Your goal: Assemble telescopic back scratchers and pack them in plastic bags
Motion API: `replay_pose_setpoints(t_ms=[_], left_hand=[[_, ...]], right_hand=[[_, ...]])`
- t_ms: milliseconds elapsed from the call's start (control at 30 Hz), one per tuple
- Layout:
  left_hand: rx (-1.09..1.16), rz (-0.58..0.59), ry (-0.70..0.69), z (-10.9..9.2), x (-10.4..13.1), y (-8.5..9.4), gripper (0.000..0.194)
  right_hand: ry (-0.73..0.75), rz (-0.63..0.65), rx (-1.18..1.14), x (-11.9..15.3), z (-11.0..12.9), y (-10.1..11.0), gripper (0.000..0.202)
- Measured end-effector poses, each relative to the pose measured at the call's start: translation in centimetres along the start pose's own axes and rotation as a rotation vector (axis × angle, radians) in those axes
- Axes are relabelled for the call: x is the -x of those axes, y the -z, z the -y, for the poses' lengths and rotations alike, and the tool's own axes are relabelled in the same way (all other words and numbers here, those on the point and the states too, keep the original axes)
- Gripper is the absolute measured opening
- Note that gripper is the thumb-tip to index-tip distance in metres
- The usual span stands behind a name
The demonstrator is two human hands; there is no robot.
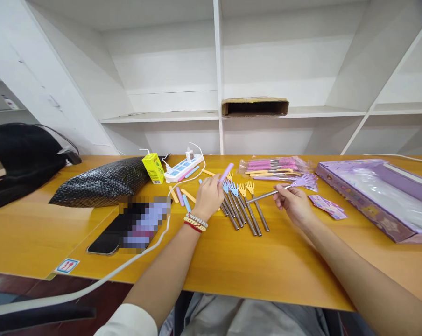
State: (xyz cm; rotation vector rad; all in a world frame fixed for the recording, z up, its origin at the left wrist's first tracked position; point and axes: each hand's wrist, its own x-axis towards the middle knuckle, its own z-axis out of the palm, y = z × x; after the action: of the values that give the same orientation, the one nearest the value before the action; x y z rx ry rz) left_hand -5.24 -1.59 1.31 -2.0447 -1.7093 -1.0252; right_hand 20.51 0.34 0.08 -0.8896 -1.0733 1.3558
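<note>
Pinching purple-headed back scratcher (265, 194) between thumb and fingers: right hand (292, 203). Rod's bare end points left, towards left hand (209, 197), closed round purple sleeve (228, 171) slanting away and rightward. Blue- and yellow-headed scratchers (262, 216) between hands.

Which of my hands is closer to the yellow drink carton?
Your left hand. It is to the right of the yellow drink carton; your right hand is farther right, past the blue back scratchers.
</note>
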Motion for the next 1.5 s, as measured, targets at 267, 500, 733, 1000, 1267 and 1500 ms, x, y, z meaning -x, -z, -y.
replay_pose_setpoints(t_ms=[267,500,733,1000,1267,1500], left_hand=[[0.274,0.180,-0.073,0.0,0.7,-1.4,0.025],[0.288,0.348,0.031,-1.5,0.6,0.3,0.030],[0.201,0.289,-0.100,-0.9,0.5,0.0,0.038],[0.406,0.237,0.173,-0.9,0.2,0.1,0.033],[0.585,0.204,0.408,-0.7,0.0,-0.3,0.040],[0.623,0.237,0.407,-1.3,0.4,-0.5,0.040]], right_hand=[[-0.019,0.032,-0.183,-0.6,1.7,1.9,0.028],[-0.132,0.201,-0.075,0.1,1.0,0.9,0.035],[-0.147,0.246,-0.125,0.3,0.8,0.7,0.034],[-0.091,0.171,-0.081,0.1,1.3,0.9,0.036],[-0.063,0.136,-0.065,-0.2,1.5,1.3,0.034],[-0.080,0.139,-0.125,-0.1,1.3,1.2,0.027]])
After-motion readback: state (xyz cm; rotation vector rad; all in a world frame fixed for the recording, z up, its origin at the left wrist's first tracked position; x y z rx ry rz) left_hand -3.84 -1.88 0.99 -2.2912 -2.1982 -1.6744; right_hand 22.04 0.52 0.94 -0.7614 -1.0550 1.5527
